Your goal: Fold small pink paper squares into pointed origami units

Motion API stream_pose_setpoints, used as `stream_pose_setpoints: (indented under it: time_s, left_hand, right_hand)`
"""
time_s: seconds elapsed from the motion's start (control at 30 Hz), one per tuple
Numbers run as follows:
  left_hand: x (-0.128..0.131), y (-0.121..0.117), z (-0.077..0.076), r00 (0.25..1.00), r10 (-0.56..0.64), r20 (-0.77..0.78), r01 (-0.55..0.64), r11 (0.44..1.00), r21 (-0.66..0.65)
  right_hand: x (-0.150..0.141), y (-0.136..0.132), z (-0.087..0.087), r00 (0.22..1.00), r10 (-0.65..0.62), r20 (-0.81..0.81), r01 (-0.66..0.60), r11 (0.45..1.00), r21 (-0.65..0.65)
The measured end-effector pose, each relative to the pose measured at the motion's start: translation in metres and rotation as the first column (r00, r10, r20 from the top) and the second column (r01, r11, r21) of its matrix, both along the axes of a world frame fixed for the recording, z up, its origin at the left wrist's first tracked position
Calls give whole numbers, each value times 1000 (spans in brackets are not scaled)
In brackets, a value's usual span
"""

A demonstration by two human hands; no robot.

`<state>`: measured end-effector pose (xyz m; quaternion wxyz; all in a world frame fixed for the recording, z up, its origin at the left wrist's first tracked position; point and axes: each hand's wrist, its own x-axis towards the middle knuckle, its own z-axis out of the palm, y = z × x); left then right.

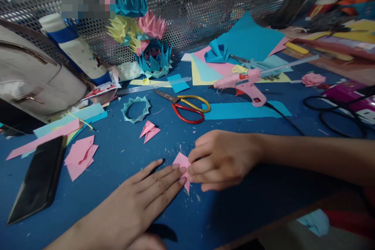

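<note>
A small folded piece of pink paper (182, 159) lies on the blue table under my fingertips. My left hand (146, 195) stretches flat, its fingers nearly straight, the tips pressing the paper's left side. My right hand (222, 160) has its fingers curled, pinching the paper's right edge; they hide part of it. Just beyond are a folded pink paper piece (149, 131) and a ring of light blue folded points (136, 109). Scissors (187, 106) with one red and one yellow handle lie open behind my hands. Loose pink paper pieces (81, 156) rest to the left.
A pink glue gun (246, 85) lies on the table, its cord trailing right. A phone (38, 179), paper strips (47, 136), a bottle (76, 49) and a bag (38, 72) are left. Folded-paper flowers (152, 25) stand by a perforated metal panel (181, 11).
</note>
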<state>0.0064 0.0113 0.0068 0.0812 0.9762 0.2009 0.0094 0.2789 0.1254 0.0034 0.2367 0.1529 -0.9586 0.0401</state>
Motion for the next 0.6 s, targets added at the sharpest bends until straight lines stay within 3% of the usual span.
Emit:
stream_pose_setpoints:
  time_s: [0.2,0.6]
  left_hand:
    - [3,-2,-2,998,60,4,-60,998,-18]
    - [3,-1,6,996,30,-84,-25,998,54]
  right_hand:
    - [0,0,0,1000,-11,1,11,1000,19]
    - [1,0,1,1000,6,22,-5,1000,-7]
